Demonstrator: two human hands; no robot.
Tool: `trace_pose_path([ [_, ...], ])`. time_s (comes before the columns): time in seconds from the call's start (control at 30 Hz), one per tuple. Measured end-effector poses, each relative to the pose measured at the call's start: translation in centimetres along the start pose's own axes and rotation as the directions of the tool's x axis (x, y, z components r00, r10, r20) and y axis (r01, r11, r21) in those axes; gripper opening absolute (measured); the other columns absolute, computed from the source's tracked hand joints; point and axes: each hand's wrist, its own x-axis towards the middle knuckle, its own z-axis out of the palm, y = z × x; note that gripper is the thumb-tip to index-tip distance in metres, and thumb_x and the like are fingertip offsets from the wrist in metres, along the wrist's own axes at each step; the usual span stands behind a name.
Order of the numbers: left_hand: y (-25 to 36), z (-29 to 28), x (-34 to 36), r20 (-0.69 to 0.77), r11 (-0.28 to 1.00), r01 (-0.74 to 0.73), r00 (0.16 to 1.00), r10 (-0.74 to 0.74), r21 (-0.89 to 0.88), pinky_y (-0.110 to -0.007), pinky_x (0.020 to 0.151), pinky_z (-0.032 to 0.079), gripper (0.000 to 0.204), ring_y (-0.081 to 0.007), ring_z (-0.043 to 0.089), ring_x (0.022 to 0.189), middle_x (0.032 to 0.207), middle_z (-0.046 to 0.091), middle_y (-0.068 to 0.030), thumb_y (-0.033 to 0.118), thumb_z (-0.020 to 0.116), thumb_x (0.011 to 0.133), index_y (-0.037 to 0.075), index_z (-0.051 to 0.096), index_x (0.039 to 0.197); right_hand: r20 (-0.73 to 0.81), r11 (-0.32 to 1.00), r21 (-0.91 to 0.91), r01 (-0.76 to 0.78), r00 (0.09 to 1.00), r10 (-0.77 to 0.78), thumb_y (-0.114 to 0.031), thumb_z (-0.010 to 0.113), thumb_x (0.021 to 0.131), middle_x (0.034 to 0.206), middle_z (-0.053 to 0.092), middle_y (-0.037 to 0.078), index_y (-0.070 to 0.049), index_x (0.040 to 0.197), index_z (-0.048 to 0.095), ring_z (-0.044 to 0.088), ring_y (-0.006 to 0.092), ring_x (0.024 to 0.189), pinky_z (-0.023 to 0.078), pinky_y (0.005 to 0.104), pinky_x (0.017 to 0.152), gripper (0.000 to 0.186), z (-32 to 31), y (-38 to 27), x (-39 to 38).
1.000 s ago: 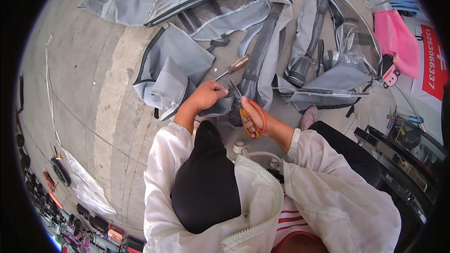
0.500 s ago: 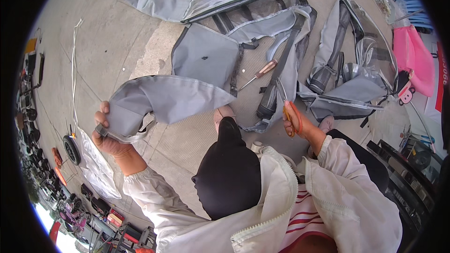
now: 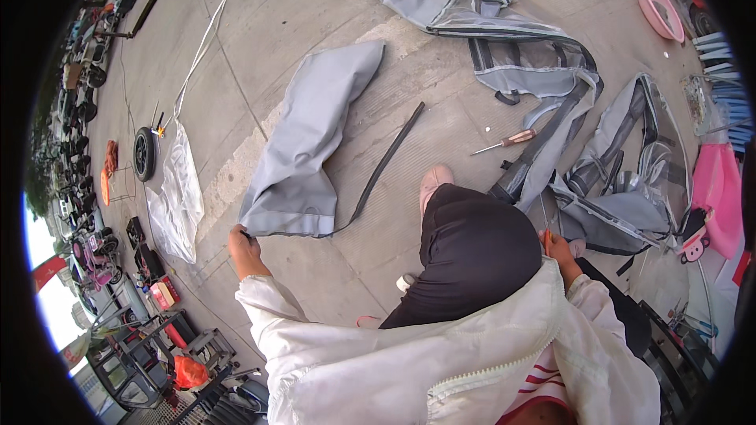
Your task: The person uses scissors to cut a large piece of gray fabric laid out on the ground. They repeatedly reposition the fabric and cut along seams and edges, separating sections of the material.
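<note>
My left hand (image 3: 246, 250) is closed on the near left corner of a long grey fabric piece (image 3: 303, 126), which stretches away from me over the pavement. A dark strip (image 3: 390, 159) trails from its near edge, off to the right. My right hand (image 3: 561, 253) is closed around a pair of scissors (image 3: 544, 211); its blades point away from me, and the handles are mostly hidden by my fingers. Past the scissors lies a grey cover with clear panels and black trim (image 3: 543, 55). A screwdriver (image 3: 508, 142) rests on the ground beside that cover.
Another grey and clear cover (image 3: 622, 205) lies at the right, near a pink bag (image 3: 718, 197). A pink basin (image 3: 660, 9) stands at the far right. On the left are a white plastic sheet (image 3: 177, 197), a small wheel (image 3: 144, 153) and a tricycle-like vehicle frame (image 3: 118, 366).
My left hand has drawn the grey fabric piece leftward, apart from the larger cover, and its dark strip now hangs loose. My view has shifted left. The scissors stay in my right hand.
</note>
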Motion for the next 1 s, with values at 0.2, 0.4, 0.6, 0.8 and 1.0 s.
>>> trace_pose_path([
  [0.2, 3.4, 1.0, -2.1, -0.079, 0.949, 0.196, 0.972, -0.221, -0.247, -0.045, 0.087, 0.047, 0.033, -0.0304, 0.054, 0.101, 0.114, 0.052, -0.0189, 0.001, 0.045, 0.075, -0.009, 0.047, 0.107, -0.035, 0.988, -0.102, 0.115, 0.992, -0.12, -0.056, 0.053, 0.086, 0.076, 0.062, 0.026, 0.01, 0.084, 0.063, 0.063, 0.0302, 0.076, 0.046, 0.0401, 0.069, 0.067, 0.8, 2.2, -0.7],
  [0.4, 24.7, 13.5, -3.6, 0.384, 0.937, -0.34, 0.858, 0.342, -0.076, -0.032, 0.062, 0.052, 0.011, -0.0186, 0.06, 0.079, 0.083, 0.057, -0.0071, 0.007, 0.051, 0.082, 0.0, 0.057, 0.088, 0.044, 0.991, -0.09, 0.102, 0.994, -0.098, -0.064, 0.048, 0.084, 0.083, 0.061, 0.032, 0.011, 0.086, 0.064, 0.06, 0.0448, 0.091, 0.045, 0.0449, 0.079, 0.076, 2.9, 10.3, 4.7],
  [0.6, 35.3, 15.4, -21.6, 0.436, -0.337, -0.87, -0.162, 0.885, 0.361, -0.027, 0.074, 0.05, 0.019, -0.0179, 0.061, 0.09, 0.099, 0.062, -0.0104, 0.004, 0.051, 0.085, -0.006, 0.058, 0.1, -0.083, 0.974, -0.215, 0.074, 0.992, -0.094, -0.065, 0.046, 0.083, 0.085, 0.06, 0.034, 0.011, 0.085, 0.063, 0.058, 0.0473, 0.093, 0.044, 0.0468, 0.081, 0.078, 2.6, 2.4, -0.5],
  [0.8, 20.6, 12.6, -25.5, 0.221, 0.35, -0.918, 0.309, 0.925, -0.184, -0.025, 0.088, 0.043, 0.03, -0.0154, 0.057, 0.1, 0.111, 0.06, -0.0128, 0.001, 0.044, 0.09, -0.006, 0.056, 0.116, -0.046, 0.968, -0.204, 0.143, 0.987, -0.155, -0.063, 0.046, 0.085, 0.079, 0.06, 0.033, 0.011, 0.082, 0.063, 0.059, 0.0475, 0.089, 0.045, 0.0478, 0.077, 0.075, 3.5, 1.4, -2.9],
  [1.0, -3.7, 5.7, -20.4, 0.622, 0.222, -0.923, 0.376, 0.687, 0.313, -0.03, 0.081, 0.044, 0.037, -0.0233, 0.055, 0.09, 0.098, 0.058, -0.0111, -0.01, 0.049, 0.078, 0.006, 0.066, 0.107, 0.034, 0.979, -0.182, 0.089, 0.996, -0.085, -0.06, 0.044, 0.087, 0.078, 0.06, 0.032, 0.009, 0.079, 0.063, 0.059, 0.0465, 0.088, 0.045, 0.0476, 0.076, 0.071, 3.6, 3.9, -1.7],
])
